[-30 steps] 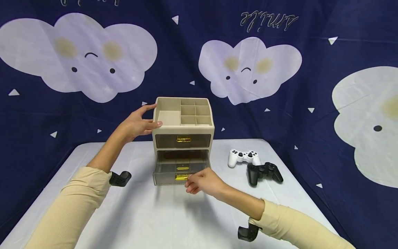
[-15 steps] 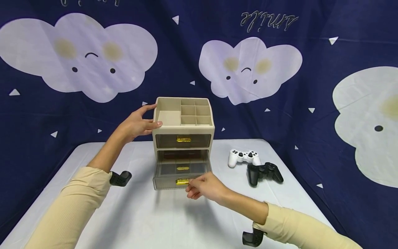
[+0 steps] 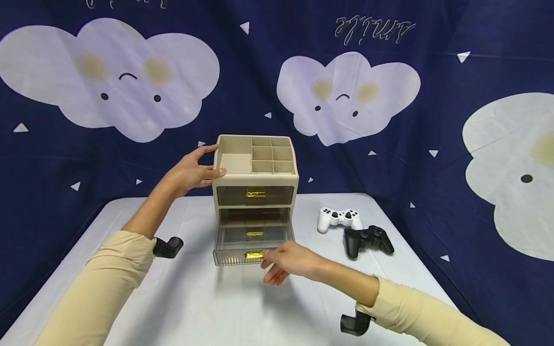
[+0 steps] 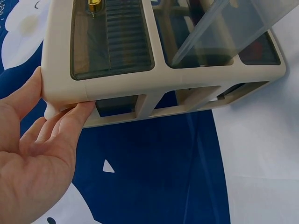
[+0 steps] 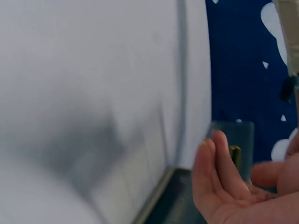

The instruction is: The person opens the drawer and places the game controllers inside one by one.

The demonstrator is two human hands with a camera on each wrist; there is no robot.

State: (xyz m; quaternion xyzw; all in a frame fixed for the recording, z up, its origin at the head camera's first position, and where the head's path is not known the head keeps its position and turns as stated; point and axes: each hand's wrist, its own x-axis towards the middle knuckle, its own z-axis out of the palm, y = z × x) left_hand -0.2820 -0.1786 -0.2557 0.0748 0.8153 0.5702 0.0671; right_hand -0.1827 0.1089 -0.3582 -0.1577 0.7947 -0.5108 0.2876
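Observation:
A cream desktop drawer organizer (image 3: 256,180) stands upright on the white table. Its top drawer is closed, while the clear grey drawer (image 3: 233,257) below is pulled out toward me. My left hand (image 3: 190,172) grips the organizer's upper left corner, thumb over the top front edge and fingers along the side, as the left wrist view (image 4: 46,140) also shows. My right hand (image 3: 292,262) is at the drawer's gold handle (image 3: 253,255), its fingers loosened and fairly straight; whether a fingertip touches the handle I cannot tell. A dark reddish area shows deep inside the drawer opening.
A white game controller (image 3: 339,218) and a black game controller (image 3: 369,240) lie right of the organizer on the table (image 3: 195,307). Behind hangs a dark blue cloth (image 3: 255,96) with cloud prints. The organizer's top (image 3: 235,163) has several small compartments.
The clear drawer has slid further out toward me along with my right hand. The right fingers have spread away from the handle. My left hand stays on the corner.

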